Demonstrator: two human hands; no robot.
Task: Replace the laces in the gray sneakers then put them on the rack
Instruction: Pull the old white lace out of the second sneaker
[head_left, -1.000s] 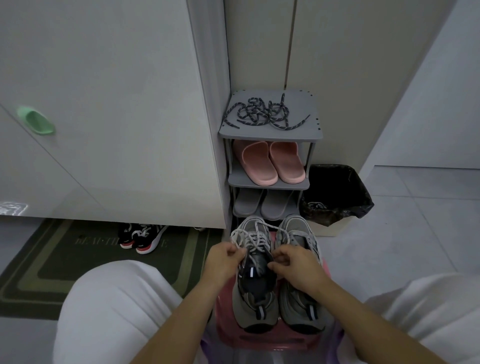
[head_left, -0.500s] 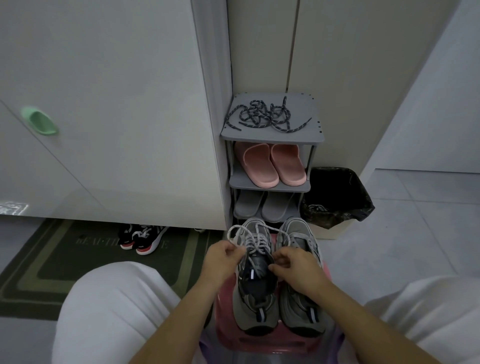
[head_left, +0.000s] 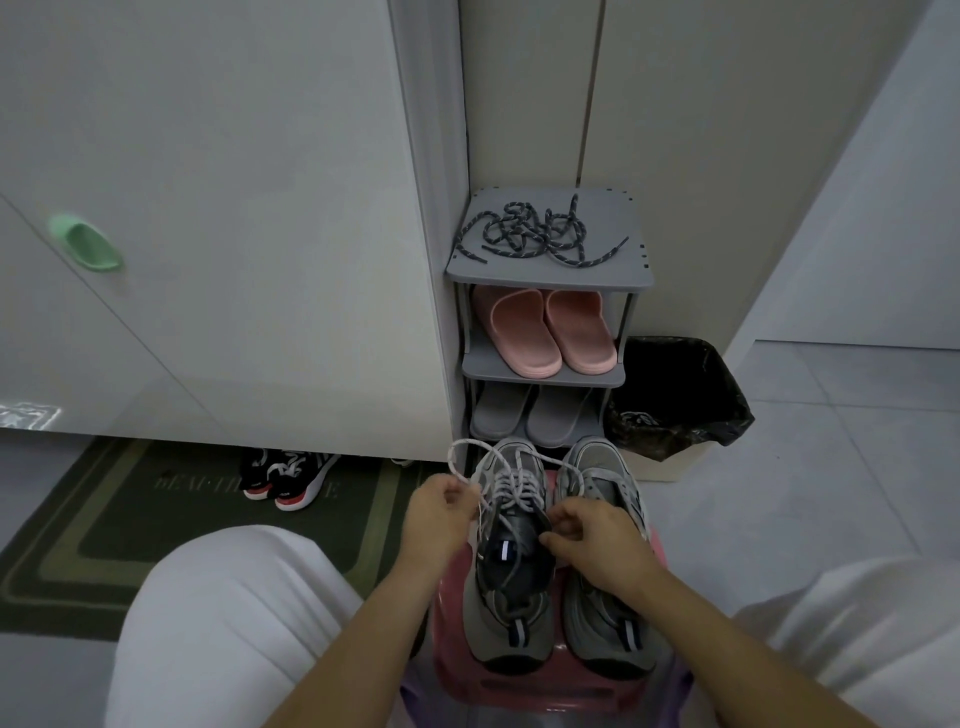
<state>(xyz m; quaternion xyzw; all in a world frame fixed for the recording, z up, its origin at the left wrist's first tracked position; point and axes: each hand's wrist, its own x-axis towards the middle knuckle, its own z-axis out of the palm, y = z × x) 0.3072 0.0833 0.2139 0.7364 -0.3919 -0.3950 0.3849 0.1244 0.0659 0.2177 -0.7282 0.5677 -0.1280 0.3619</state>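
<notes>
Two gray sneakers stand side by side on a pink stool (head_left: 524, 691) between my knees, toes pointing away. The left sneaker (head_left: 506, 608) carries a pale gray lace (head_left: 511, 480) that loops up to the left. My left hand (head_left: 441, 514) pinches that lace at the shoe's left side. My right hand (head_left: 592, 535) pinches the lace end at the tongue's right edge. The right sneaker (head_left: 605, 623) lies partly under my right hand. Dark speckled laces (head_left: 540, 236) lie tangled on the top shelf of the gray rack (head_left: 550, 278).
Pink slippers (head_left: 545, 332) fill the rack's second shelf, gray slippers (head_left: 530, 415) the third. A black-lined bin (head_left: 675, 400) stands right of the rack. Black and red shoes (head_left: 285, 475) sit on a green mat (head_left: 104, 525) under a white cabinet (head_left: 234, 234).
My left hand has drawn the lace out to the left, so a larger loop stands above the left sneaker. The camera has tilted slightly upward.
</notes>
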